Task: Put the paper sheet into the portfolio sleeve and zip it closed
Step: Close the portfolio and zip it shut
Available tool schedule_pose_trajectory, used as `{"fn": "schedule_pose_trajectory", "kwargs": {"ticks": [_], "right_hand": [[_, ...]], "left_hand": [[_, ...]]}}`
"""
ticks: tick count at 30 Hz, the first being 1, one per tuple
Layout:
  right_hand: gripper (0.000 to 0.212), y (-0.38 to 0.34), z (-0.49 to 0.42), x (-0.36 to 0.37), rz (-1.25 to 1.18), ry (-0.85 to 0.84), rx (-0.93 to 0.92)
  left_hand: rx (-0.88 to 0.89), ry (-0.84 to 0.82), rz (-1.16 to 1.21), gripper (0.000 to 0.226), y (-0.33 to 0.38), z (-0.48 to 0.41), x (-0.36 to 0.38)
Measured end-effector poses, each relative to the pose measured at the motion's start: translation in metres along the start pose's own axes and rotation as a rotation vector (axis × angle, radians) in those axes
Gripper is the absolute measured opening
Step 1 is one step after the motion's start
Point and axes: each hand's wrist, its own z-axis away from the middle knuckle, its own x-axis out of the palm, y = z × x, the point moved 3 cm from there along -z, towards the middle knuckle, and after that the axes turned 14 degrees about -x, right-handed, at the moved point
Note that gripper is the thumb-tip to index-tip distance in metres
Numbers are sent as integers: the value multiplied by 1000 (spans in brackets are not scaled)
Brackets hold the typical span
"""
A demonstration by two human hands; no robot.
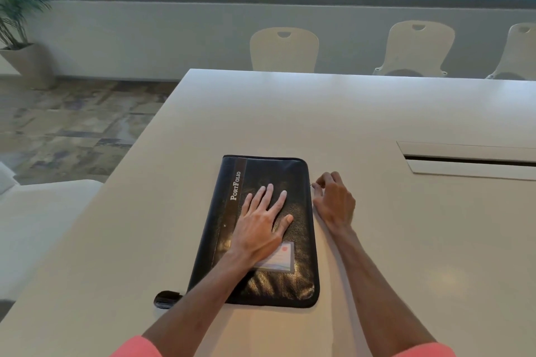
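I see the white table (362, 113) spreading out under both of my hands, with pale chairs (284, 49) lined up along its far edge, well beyond my fingertips. A recessed cable slot (467, 161) sits in the tabletop beyond and to the right of my right hand. The black portfolio sleeve (262, 240) lies flat on the table, lengthwise away from me, its "PortFolio" lettering running along a stripe just left of my left fingers. My left hand (262, 224) rests palm down on the cover, fingers spread and relaxed, gripping nothing, only pressing. Under its wrist a small clear card pocket (278, 259) shows on the cover. My right hand (333, 203) sits on the table just beside the sleeve's right edge, fingers curled and pinched together at a tiny metal zipper pull (312, 185) on that edge; the pull is very small, so the grip itself is hard to make out. A short black strap (166, 298) sticks out from the sleeve's near left corner, beside my left forearm. I cannot see the paper sheet anywhere.
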Motion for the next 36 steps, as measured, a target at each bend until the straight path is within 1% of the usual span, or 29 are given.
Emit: {"fn": "schedule_pose_trajectory", "kwargs": {"ticks": [5, 9, 12, 14, 16, 18, 20, 23, 25, 26, 28, 30, 36], "right_hand": [[16, 5, -31, 6, -14, -3, 5], [18, 5, -49, 14, -12, -35, -44], [13, 13, -54, 19, -65, -41, -84], [12, 21, -52, 21, -115, -55, -103], [11, 26, -49, 23, -149, -61, -111], [10, 28, -47, 24, -178, -59, -102], [9, 28, -47, 24, -198, -57, -98], [8, 28, -49, 22, -212, -58, -88], [10, 31, -48, 23, -218, -58, -85], [11, 32, -48, 23, -216, -55, -79], [13, 36, -50, 24, -198, -33, -57], [13, 39, -53, 26, -185, -13, -45], [17, 39, -63, 29, -236, -16, -128]], "left_hand": [[1, -1, 1, 76, 0, 2, 2], [-16, -3, 3, 77, -2, -1, 4], [-16, 0, 10, 75, -2, -2, 5], [-9, 41, 29, 70, -1, -9, -1], [-5, 117, 59, 63, 1, -30, -13], [-2, 133, 73, 60, 6, -63, -26], [11, 88, 78, 65, 16, -99, -35], [2, -78, 106, 65, 31, -143, -34], [-25, -173, 132, 58, 36, -160, -26], [-44, -186, 158, 52, 37, -165, -23], [-69, -163, 239, 37, 39, -170, -19], [-52, -120, 300, 27, 40, -169, -15], [-25, -43, 358, 21, 31, -166, -11]]}}
